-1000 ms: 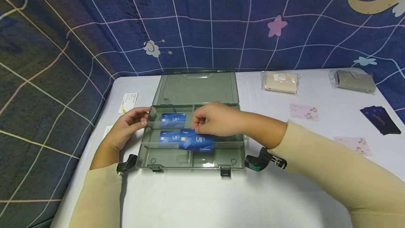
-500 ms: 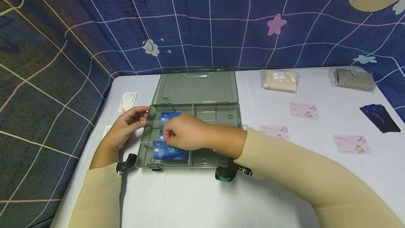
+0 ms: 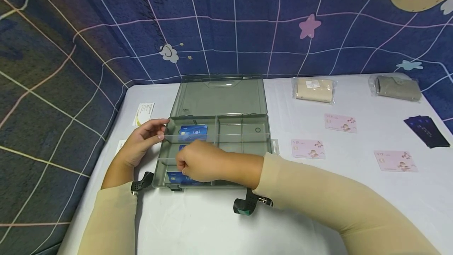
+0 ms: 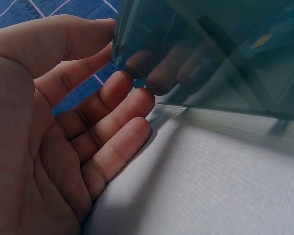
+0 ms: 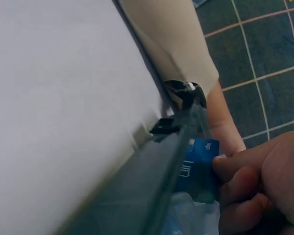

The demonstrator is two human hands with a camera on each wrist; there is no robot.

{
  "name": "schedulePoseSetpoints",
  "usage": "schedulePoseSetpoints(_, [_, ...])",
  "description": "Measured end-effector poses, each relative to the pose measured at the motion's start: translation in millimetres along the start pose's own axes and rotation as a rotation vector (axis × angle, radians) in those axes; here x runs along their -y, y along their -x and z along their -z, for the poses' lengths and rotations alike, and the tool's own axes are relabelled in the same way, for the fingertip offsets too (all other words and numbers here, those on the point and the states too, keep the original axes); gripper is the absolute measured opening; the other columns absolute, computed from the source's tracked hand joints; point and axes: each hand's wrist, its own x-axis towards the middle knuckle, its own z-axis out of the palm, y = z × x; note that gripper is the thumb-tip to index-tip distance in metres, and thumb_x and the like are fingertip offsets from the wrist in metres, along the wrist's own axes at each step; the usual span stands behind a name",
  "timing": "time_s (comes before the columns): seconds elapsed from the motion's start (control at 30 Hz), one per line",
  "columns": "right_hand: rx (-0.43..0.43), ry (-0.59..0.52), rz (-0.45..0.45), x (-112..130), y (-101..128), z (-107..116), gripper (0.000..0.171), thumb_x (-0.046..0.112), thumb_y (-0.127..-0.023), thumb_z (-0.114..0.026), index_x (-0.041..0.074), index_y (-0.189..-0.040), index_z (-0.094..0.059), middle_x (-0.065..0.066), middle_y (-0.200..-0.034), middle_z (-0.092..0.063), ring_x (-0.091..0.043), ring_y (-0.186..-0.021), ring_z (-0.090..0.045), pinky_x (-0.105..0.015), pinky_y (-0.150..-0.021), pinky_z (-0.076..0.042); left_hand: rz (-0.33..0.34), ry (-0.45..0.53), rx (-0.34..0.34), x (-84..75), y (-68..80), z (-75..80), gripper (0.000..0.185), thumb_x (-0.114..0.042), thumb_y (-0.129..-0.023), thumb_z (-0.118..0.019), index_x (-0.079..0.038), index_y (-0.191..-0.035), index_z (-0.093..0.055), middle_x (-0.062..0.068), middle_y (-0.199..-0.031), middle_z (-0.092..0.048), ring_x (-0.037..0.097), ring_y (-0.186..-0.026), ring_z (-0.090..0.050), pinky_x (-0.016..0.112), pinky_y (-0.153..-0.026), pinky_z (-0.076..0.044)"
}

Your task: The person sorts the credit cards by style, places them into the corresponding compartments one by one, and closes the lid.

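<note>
The right hand point(image 3: 205, 162) is in the lower middle of the head view, back side up, with its fingers bent in. Its arm, in a tan sleeve, comes in from the lower right and goes across the box point(image 3: 230, 129). The hand is pinching a blue card point(image 3: 180, 177) by its top edge, and the pinch shows best in the right wrist view. The card is just below the fingertips, in the lower left part of the box, and the hand hides some of it. I can't tell if the card touches the bottom of the box.

The left hand point(image 3: 141, 141) is at the left side of the box. Its fingers are loose and a bit bent, and their tips touch the side. It isn't squeezing anything.

Up from the right hand, the second blue card point(image 3: 193, 133) lies in the top left part of the box. The third blue card point(image 3: 181, 147) peeks out from behind the hand in the middle left part. The lid point(image 3: 219, 99) is open, leaning back toward the top of the frame. On the desk point(image 3: 184, 223), pink cards point(image 3: 308, 149) lie to the right of the box.
</note>
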Motion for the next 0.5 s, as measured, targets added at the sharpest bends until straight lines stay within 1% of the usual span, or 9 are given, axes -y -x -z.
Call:
schedulePoseSetpoints(0.3, [-0.028,0.031,-0.012,1.6,1.7,-6.8,0.009,0.013,-0.1,-0.074,0.018,-0.098,-0.082,0.013,-0.09,-0.075,0.001,-0.081,-0.064,-0.018,-0.074,-0.051,-0.003,-0.013,0.004,0.1,0.7,0.8,0.043,0.014,-0.099,-0.06,0.01,-0.142,-0.059,0.001,-0.114,-0.064,0.014,-0.104,-0.06,0.022,-0.09,-0.052])
schedulePoseSetpoints(0.4, [-0.038,0.048,-0.001,1.1,2.6,-7.8,0.008,0.017,-0.099,-0.075,0.018,-0.098,-0.082,0.014,-0.088,-0.075,0.002,-0.078,-0.063,-0.017,-0.072,-0.05,-0.004,-0.019,0.005,-0.2,1.2,1.1,0.043,0.014,-0.099,-0.06,0.011,-0.142,-0.058,0.001,-0.114,-0.064,0.014,-0.104,-0.059,0.022,-0.09,-0.052])
schedulePoseSetpoints(0.5, [-0.052,0.066,0.013,0.5,4.6,-8.7,0.008,0.019,-0.099,-0.076,0.017,-0.102,-0.083,0.013,-0.088,-0.075,0.003,-0.078,-0.063,-0.016,-0.073,-0.049,-0.007,-0.028,0.009,-0.9,0.8,1.2,0.043,0.013,-0.099,-0.061,0.011,-0.142,-0.058,0.002,-0.113,-0.063,0.014,-0.104,-0.059,0.022,-0.09,-0.052])
